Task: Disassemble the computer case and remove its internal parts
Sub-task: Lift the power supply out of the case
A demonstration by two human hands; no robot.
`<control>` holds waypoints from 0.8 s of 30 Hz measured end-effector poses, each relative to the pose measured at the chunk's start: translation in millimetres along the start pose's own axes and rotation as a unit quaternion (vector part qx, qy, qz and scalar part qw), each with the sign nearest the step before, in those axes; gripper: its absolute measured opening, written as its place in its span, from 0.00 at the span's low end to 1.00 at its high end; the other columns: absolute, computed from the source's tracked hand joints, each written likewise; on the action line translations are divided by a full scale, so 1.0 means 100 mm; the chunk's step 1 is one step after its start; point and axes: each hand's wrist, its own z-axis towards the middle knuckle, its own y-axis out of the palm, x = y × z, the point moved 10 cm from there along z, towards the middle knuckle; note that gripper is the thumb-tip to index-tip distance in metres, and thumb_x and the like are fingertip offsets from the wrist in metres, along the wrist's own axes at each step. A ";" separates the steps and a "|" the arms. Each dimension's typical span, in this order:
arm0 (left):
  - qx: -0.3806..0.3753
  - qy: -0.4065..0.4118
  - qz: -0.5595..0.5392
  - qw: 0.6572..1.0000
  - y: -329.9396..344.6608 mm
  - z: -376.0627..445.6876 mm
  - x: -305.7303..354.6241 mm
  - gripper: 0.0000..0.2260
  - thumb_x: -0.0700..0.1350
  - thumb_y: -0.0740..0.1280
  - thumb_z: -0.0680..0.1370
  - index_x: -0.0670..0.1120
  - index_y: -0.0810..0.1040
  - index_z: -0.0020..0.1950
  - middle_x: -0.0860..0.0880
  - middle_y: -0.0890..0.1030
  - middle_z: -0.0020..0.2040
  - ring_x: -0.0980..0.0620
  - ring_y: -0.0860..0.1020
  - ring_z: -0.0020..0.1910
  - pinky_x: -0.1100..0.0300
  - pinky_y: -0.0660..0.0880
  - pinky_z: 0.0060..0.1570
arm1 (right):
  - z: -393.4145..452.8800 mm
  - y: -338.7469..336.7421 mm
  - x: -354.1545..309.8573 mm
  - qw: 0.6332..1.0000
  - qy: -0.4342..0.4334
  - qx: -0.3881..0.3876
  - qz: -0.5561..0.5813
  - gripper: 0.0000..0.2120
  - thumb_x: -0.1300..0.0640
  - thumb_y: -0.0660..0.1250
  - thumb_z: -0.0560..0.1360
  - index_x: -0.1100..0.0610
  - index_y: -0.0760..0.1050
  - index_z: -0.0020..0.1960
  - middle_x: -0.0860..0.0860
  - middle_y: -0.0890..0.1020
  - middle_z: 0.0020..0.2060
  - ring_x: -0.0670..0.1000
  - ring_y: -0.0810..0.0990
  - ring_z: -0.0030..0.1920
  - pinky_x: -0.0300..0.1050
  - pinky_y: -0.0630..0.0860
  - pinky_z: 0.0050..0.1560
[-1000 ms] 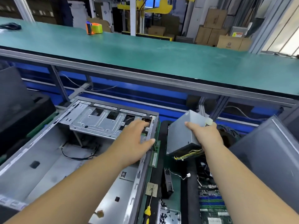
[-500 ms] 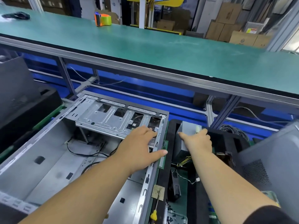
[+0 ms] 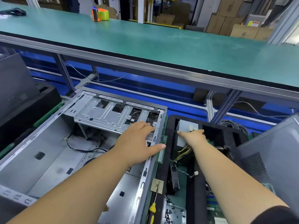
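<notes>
A worker strips a computer case [image 3: 53, 152] lying open on the lower bench [image 3: 174, 198]: the left hand [image 3: 139, 143] lies flat, fingers straight, across the case's right rim and the drive cage [image 3: 113, 117] just beyond the fingertips, grasping nothing, while the right hand [image 3: 193, 136] rests on the top of the grey power supply [image 3: 186, 126], standing in a black foam tray [image 3: 168, 143] just right of the case; whether the fingers are curled over its far edge cannot be told. By the look of it, the supply is being set down among the removed parts, and the next move calls for letting go and returning to the cage and the loose black cable [image 3: 80, 148] left of the left hand. A memory stick [image 3: 161, 152] under that thumb bears a white label, too small to read; no brand is legible.
</notes>
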 end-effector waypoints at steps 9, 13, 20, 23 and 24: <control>-0.118 0.022 -0.043 0.992 -0.08 -0.13 0.04 0.36 0.66 0.63 0.75 0.54 0.56 0.79 0.54 0.55 0.79 0.54 0.56 0.76 0.55 0.56 0.74 | -0.69 -0.49 0.03 0.997 -0.076 0.029 -0.018 0.56 0.36 0.72 0.69 0.53 0.40 0.80 0.59 0.55 0.77 0.64 0.58 0.75 0.63 0.62 0.71; -0.090 0.065 -0.020 0.994 -0.33 -0.29 0.03 0.34 0.62 0.65 0.76 0.56 0.56 0.78 0.56 0.56 0.78 0.55 0.57 0.76 0.60 0.54 0.71 | -1.22 -0.62 -0.04 0.983 -0.160 0.089 -0.013 0.42 0.40 0.70 0.72 0.53 0.56 0.78 0.58 0.64 0.72 0.62 0.65 0.71 0.60 0.66 0.68; -0.120 0.097 -0.002 0.988 -0.49 -0.72 -0.24 0.32 0.61 0.66 0.77 0.56 0.58 0.78 0.56 0.57 0.78 0.55 0.55 0.76 0.57 0.56 0.72 | -1.98 0.13 0.09 0.969 -0.218 0.028 -0.113 0.09 0.49 0.66 0.74 0.50 0.73 0.37 0.47 0.78 0.36 0.50 0.75 0.39 0.44 0.69 0.36; -0.128 0.104 0.005 0.986 -0.57 -0.92 -0.40 0.31 0.62 0.65 0.76 0.56 0.60 0.77 0.56 0.59 0.77 0.54 0.58 0.75 0.56 0.59 0.73 | -2.10 0.52 0.19 0.966 -0.193 -0.041 -0.168 0.08 0.53 0.63 0.76 0.53 0.74 0.40 0.51 0.80 0.41 0.55 0.78 0.45 0.43 0.69 0.37; -0.129 0.103 0.004 0.986 -0.60 -0.99 -0.46 0.31 0.62 0.65 0.77 0.56 0.61 0.77 0.55 0.60 0.76 0.55 0.58 0.75 0.56 0.59 0.73 | -2.13 0.62 0.25 0.963 -0.181 -0.054 -0.190 0.06 0.55 0.62 0.78 0.55 0.76 0.46 0.55 0.81 0.47 0.57 0.79 0.50 0.43 0.71 0.41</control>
